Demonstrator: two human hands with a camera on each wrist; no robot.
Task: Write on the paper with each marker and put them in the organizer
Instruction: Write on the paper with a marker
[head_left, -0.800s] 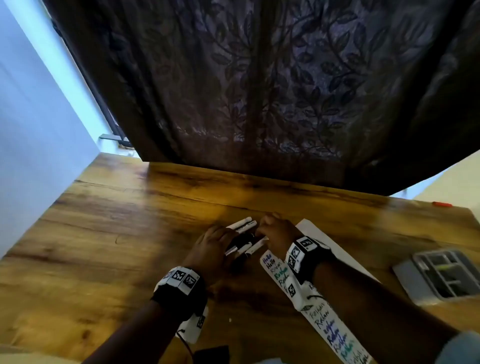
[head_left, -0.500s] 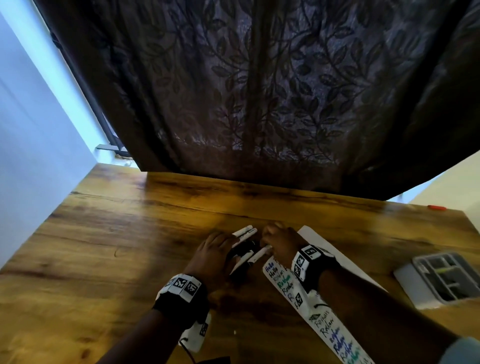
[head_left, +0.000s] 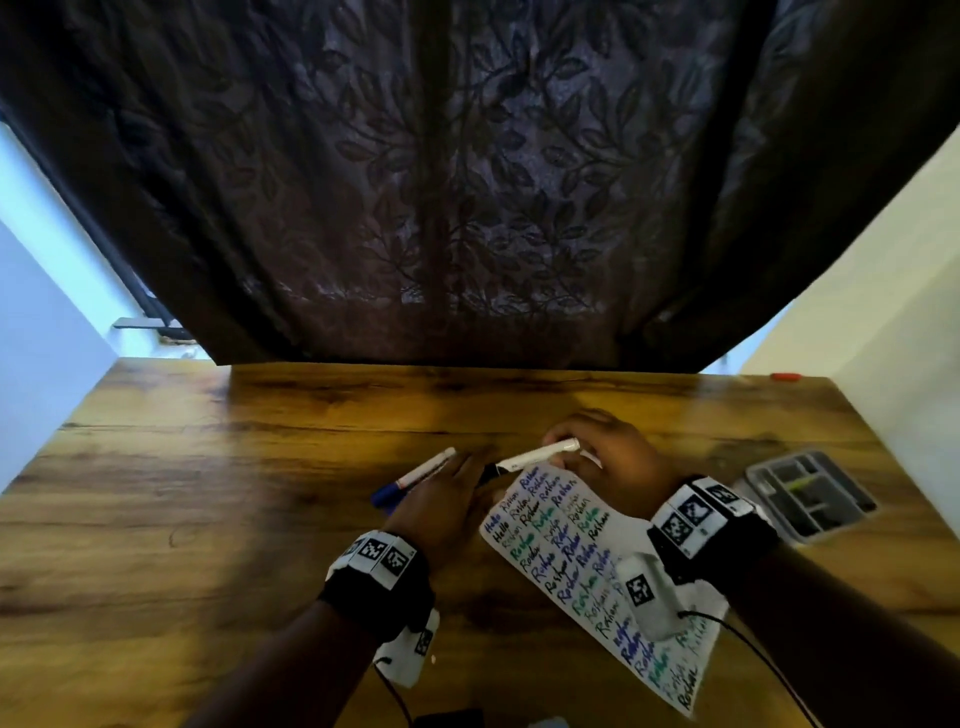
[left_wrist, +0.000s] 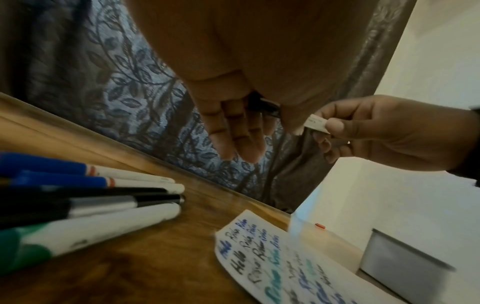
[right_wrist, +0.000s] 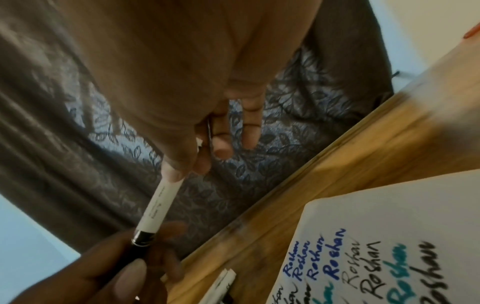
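Observation:
A white marker (head_left: 535, 456) with a black cap (right_wrist: 141, 240) is held level just above the top edge of the paper (head_left: 587, 561). My right hand (head_left: 576, 452) pinches its white back end (left_wrist: 318, 123) between thumb and fingers. My left hand (head_left: 467, 475) grips the black cap (left_wrist: 262, 105) at the other end. The paper is covered in blue, green and black handwriting. Several capped markers (left_wrist: 91, 195), blue, black and green, lie side by side on the table left of the paper, partly hidden under my left hand in the head view. The grey organizer (head_left: 810, 496) sits at the right.
The wooden table (head_left: 208, 493) reaches back to a dark leaf-patterned curtain (head_left: 467, 182). A small red object (head_left: 784, 376) lies at the far right corner. A white wall (head_left: 857, 338) borders the right side. The organizer holds a yellow-green item.
Both hands were over the cluster of markers. Now the right hand has drawn one white marker out to the right above the paper, and the left hand grips its black cap.

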